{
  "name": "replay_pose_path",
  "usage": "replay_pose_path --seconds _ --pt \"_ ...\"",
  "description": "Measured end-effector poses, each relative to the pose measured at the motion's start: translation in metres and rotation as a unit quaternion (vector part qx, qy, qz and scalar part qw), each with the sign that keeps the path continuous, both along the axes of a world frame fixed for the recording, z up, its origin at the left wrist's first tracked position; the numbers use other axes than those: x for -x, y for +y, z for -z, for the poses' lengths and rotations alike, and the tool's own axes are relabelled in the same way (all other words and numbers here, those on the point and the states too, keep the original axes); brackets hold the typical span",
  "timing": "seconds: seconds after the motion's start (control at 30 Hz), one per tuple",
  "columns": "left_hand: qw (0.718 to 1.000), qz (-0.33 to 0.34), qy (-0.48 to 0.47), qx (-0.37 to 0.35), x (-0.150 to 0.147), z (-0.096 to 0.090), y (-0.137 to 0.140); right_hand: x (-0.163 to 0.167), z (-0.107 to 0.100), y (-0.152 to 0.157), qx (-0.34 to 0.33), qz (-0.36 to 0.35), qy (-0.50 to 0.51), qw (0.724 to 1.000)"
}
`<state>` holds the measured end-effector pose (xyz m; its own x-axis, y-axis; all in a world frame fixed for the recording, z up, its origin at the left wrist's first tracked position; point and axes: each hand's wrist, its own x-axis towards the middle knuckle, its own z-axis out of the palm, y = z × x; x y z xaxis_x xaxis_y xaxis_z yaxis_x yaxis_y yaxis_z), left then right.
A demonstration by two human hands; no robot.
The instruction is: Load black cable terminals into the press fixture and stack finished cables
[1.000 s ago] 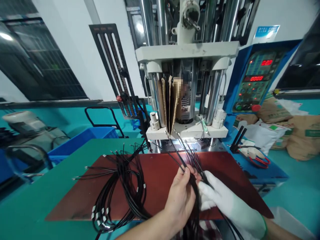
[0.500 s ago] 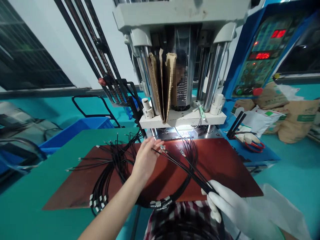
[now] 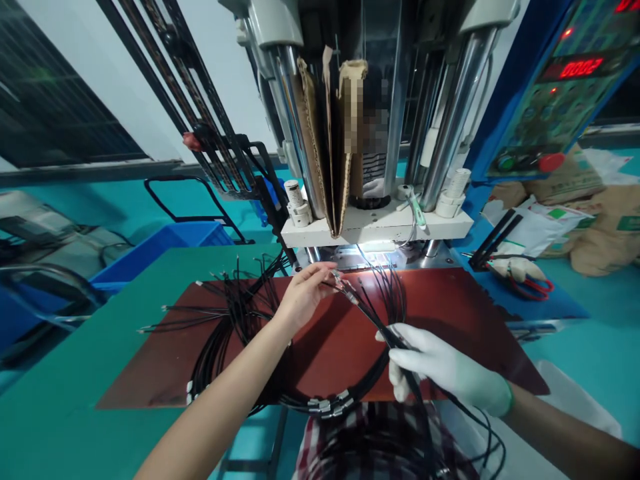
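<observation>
A bundle of black cables with metal connector ends slants across the red-brown board. My bare left hand is closed at the connector ends, pinching them between thumb and fingers. Lower on the same bundle, my right hand in a white glove is wrapped round the cables, which trail down toward my lap. More black cables lie coiled on the board to the left. Silver ferrules sit on the loop near the board's front edge.
Behind the board stands a press with a pale plate, steel columns and folded cardboard. A blue control cabinet is at the right, with red-handled scissors below it. A green table extends left, near a blue bin.
My left hand has closed from spread fingers onto the connector ends. My right hand has moved up and left with the cables. The view has shifted closer to the press.
</observation>
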<state>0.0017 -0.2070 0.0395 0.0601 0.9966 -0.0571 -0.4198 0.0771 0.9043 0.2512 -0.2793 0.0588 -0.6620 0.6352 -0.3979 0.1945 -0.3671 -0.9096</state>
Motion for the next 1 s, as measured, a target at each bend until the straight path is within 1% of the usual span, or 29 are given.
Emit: replay_pose_path --seconds 0.07,0.13,0.17,0.23,0.27,0.3,0.33,0.37,0.4,0.43,0.47,0.5,0.57,0.6,0.67,0.77,0.83,0.93,1.0 --pt "0.998 0.04 -0.007 0.041 0.0 -0.005 0.005 0.012 -0.004 0.014 0.007 0.013 0.022 1.0" --pt "0.992 0.087 -0.013 0.09 -0.005 -0.01 0.008 0.027 -0.007 0.026 0.0 0.034 0.045 0.998" --pt "0.989 0.097 -0.011 0.111 -0.007 -0.012 0.01 0.034 -0.009 0.032 -0.015 0.043 0.039 0.998" --pt "0.987 0.096 0.005 0.13 -0.011 -0.012 0.015 0.048 -0.009 0.041 -0.057 0.058 -0.003 0.997" --pt "0.987 0.097 0.028 0.124 -0.011 -0.01 0.018 0.053 -0.008 0.046 -0.082 0.068 -0.031 0.994" --pt "0.988 0.093 0.085 0.093 -0.01 -0.006 0.022 0.056 -0.006 0.049 -0.102 0.083 -0.059 0.99" --pt "0.981 0.082 0.169 0.041 -0.008 -0.001 0.027 0.057 -0.003 0.053 -0.113 0.103 -0.073 0.986" --pt "0.962 0.065 0.266 -0.022 -0.005 0.006 0.032 0.056 0.001 0.056 -0.112 0.122 -0.067 0.984" --pt "0.928 0.045 0.36 -0.086 -0.002 0.013 0.038 0.053 0.005 0.059 -0.094 0.136 -0.047 0.985" --pt "0.888 0.027 0.438 -0.139 0.001 0.02 0.044 0.049 0.009 0.062 -0.063 0.143 -0.016 0.988" --pt "0.852 0.017 0.492 -0.177 0.001 0.028 0.049 0.045 0.012 0.065 -0.026 0.143 0.022 0.989" --pt "0.829 0.02 0.523 -0.199 0.001 0.035 0.055 0.04 0.015 0.068 0.012 0.137 0.059 0.989" --pt "0.794 0.05 0.564 -0.222 -0.006 0.047 0.068 0.034 0.017 0.072 0.067 0.123 0.1 0.985" --pt "0.774 0.06 0.588 -0.228 -0.01 0.052 0.074 0.032 0.017 0.074 0.078 0.114 0.102 0.985" --pt "0.74 0.07 0.63 -0.227 -0.02 0.057 0.085 0.032 0.014 0.075 0.074 0.092 0.085 0.989" --pt "0.698 0.085 0.677 -0.218 -0.025 0.056 0.09 0.035 0.011 0.075 0.059 0.057 0.04 0.996" --pt "0.677 0.093 0.7 -0.209 -0.018 0.05 0.08 0.036 0.01 0.074 0.06 0.042 0.019 0.997" --pt "0.663 0.091 0.722 -0.179 0.005 0.037 0.046 0.038 0.012 0.071 0.061 0.059 0.01 0.996" --pt "0.668 0.082 0.726 -0.141 0.024 0.026 0.018 0.039 0.013 0.068 0.047 0.064 0.011 0.997"
